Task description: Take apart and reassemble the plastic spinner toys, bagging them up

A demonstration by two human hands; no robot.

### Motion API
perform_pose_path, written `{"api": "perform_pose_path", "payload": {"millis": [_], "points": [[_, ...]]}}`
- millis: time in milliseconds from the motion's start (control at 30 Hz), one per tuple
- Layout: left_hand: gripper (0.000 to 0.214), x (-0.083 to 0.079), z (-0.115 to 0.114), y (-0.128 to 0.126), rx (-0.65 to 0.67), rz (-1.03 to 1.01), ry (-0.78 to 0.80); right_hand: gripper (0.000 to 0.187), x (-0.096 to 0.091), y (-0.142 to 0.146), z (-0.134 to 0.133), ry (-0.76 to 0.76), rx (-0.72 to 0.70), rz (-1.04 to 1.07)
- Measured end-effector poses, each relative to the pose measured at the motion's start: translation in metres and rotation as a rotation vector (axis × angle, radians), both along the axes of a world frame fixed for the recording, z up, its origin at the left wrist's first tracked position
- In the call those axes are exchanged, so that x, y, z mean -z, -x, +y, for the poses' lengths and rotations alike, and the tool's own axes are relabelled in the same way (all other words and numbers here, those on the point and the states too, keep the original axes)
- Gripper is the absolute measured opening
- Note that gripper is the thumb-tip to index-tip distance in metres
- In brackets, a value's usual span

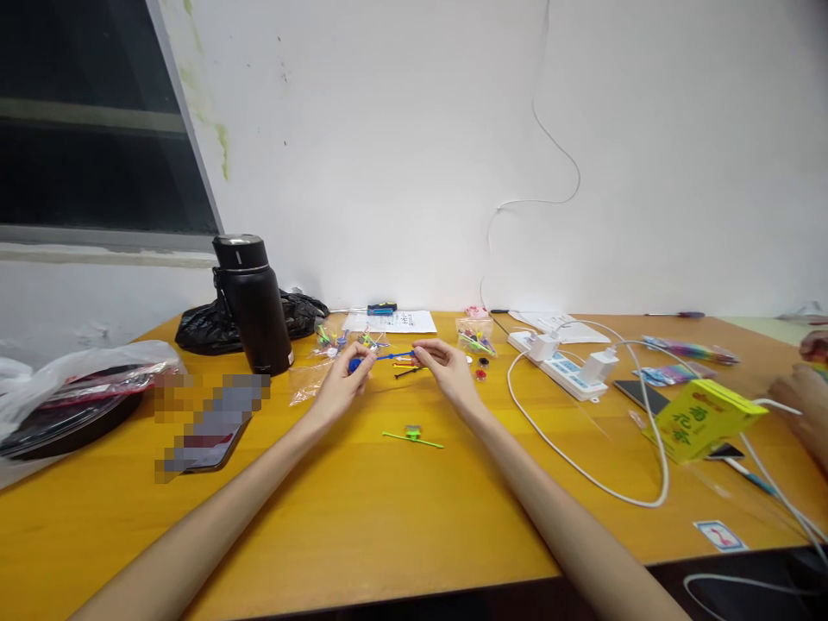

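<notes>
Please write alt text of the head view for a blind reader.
Left hand and right hand hold small blue parts over a yellow-brown table. A green part lies nearer the camera; a black bottle stands at left, a power strip at right.

Black flask, black plastic bag behind it, white power strip

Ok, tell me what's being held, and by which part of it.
The left hand and right hand hold a blue stick, one near each end.
</notes>
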State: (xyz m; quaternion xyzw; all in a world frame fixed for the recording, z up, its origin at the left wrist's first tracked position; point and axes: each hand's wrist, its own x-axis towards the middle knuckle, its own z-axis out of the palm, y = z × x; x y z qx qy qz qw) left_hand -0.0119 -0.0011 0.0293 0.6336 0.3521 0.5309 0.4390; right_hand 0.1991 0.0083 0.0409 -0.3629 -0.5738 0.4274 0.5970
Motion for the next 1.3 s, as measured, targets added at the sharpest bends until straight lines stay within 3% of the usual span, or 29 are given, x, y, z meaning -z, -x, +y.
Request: {"api": "perform_pose_path", "payload": {"millis": [167, 333, 433, 533, 633, 800, 900, 1033, 1300], "points": [[0.035, -0.001, -0.001, -0.001, -0.014, -0.080, 0.064, 0.040, 0.002, 0.002, 0.000, 0.043, -0.039, 0.016], [0.029, -0.002, 0.001, 0.000, -0.099, -0.231, 0.183, 0.043, 0.004, -0.006, 0.008, 0.061, 0.053, 0.110], [0.021, -0.002, 0.000, 0.001, -0.114, -0.223, 0.186, 0.045, 0.007, -0.012, 0.014, 0.063, 0.079, 0.111], [0.014, -0.002, -0.002, 0.000, -0.150, -0.170, 0.199, 0.043, 0.015, -0.017, 0.019, 0.048, 0.121, -0.012], [0.013, -0.001, -0.003, -0.001, -0.148, -0.156, 0.190, 0.029, 0.027, -0.020, 0.023, 0.072, 0.159, -0.184], [0.024, 0.003, -0.002, -0.003, -0.083, -0.127, 0.083, 0.006, 0.044, -0.023, 0.030, 0.154, 0.189, -0.255], [0.034, 0.002, -0.004, -0.006, -0.019, -0.152, 0.051, 0.015, 0.045, -0.023, 0.032, 0.169, 0.209, -0.287], [0.039, 0.000, -0.009, -0.008, 0.106, -0.226, 0.137, 0.025, 0.041, -0.022, 0.030, 0.162, 0.233, -0.348], [0.050, 0.000, -0.016, -0.010, 0.231, -0.227, 0.223, 0.023, 0.026, -0.014, 0.016, 0.007, 0.300, -0.457]]}}
